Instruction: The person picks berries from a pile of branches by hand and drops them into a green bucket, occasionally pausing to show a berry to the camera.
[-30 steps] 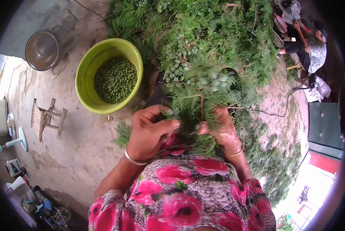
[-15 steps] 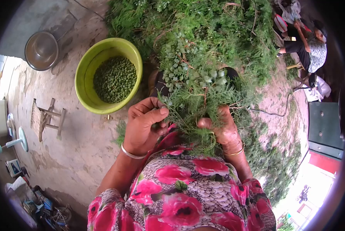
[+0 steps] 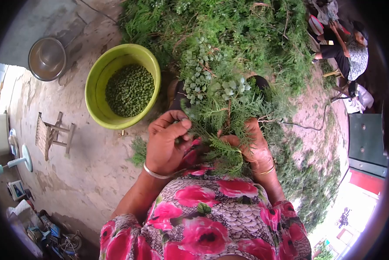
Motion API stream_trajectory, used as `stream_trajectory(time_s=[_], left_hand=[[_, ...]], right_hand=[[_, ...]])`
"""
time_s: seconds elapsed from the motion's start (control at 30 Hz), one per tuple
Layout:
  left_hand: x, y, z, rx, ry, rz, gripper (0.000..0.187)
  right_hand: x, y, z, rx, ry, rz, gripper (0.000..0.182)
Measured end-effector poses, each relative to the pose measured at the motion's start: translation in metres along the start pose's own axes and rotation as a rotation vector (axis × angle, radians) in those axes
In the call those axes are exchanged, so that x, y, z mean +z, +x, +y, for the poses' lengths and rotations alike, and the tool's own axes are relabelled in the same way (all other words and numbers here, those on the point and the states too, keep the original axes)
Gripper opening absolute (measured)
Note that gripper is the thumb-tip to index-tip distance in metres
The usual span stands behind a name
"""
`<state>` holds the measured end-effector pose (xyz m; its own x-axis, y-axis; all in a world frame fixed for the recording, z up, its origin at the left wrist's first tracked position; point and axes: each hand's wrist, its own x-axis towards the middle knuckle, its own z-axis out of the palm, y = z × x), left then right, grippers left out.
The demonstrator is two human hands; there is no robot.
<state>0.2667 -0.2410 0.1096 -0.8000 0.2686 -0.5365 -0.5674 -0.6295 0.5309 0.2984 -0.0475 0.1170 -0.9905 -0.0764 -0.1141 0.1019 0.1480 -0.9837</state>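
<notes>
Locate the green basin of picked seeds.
Head view, upper left: the green basin sits on the concrete, left of the branch pile, just beyond the left hand.

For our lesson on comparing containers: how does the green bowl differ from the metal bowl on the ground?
The green bowl is bright lime plastic; the metal bowl is dull grey steel. The green bowl looks larger and holds a heap of small green berries; the metal bowl looks empty. The green bowl sits nearer the person's left hand; the metal bowl lies farther off. Both are round, upright and rest on the concrete.

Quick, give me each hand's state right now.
Left hand: pinched shut on a sprig of the branch.
Right hand: shut on the branch.
</notes>
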Motion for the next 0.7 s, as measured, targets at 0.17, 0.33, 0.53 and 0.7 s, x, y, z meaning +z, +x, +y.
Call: stream_trajectory(time_s=[0.17, 0.33, 0.53, 0.7], left_hand=[[-0.002, -0.002, -0.002, 0.068, 0.250, -0.097, 0.009], [0.011, -0.006, -0.017, 0.167, 0.341, -0.107, 0.006], [0.009, -0.009, -0.012, 0.134, 0.413, -0.162, 0.007], [-0.016, 0.008, 0.001, 0.189, -0.002, -0.053, 0.012]], right_hand=[[0.003, 0.001, -0.002, 0.177, 0.127, -0.068, 0.037], [0.004, 0.000, -0.002, 0.067, -0.435, -0.047, 0.040], [-0.003, -0.006, 0.038, -0.407, -0.665, -0.027, 0.036], [-0.011, -0.015, 0.027, -0.375, -0.704, 0.031, 0.036]])
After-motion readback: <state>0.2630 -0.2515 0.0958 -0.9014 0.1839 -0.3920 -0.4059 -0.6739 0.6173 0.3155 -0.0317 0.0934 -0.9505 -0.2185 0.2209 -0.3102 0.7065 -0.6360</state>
